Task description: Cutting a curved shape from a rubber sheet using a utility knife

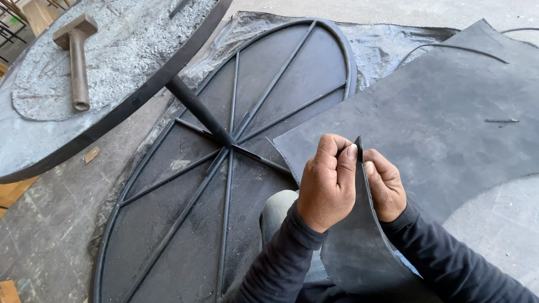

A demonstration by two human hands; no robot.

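- The left hand [327, 183] is closing thumb and fingers tightly on the upper edge of a dark rubber sheet [362, 246], and the right hand [384, 185] is pinching the same edge from the other side, fingers curled.
- The sheet is standing up between the two hands, its lower part running down over the person's lap, above a round metal frame [220, 167] with spokes that is lying on the ground.
- The pinch is sitting right at the corner, so the sheet is probably at risk of slipping free if the hands are pulling apart.
- If the edge is splitting, a tear could be running off crooked, since nothing is guiding it.
- A hammer [75, 55] is lying on the tilted grey round tabletop [140, 49] nearby; a knock to that top could be sending it sliding down.
- A larger dark sheet [453, 111] is lying flat beside the frame, with a thin cable [456, 49] crossing it, which could be snagging a foot.
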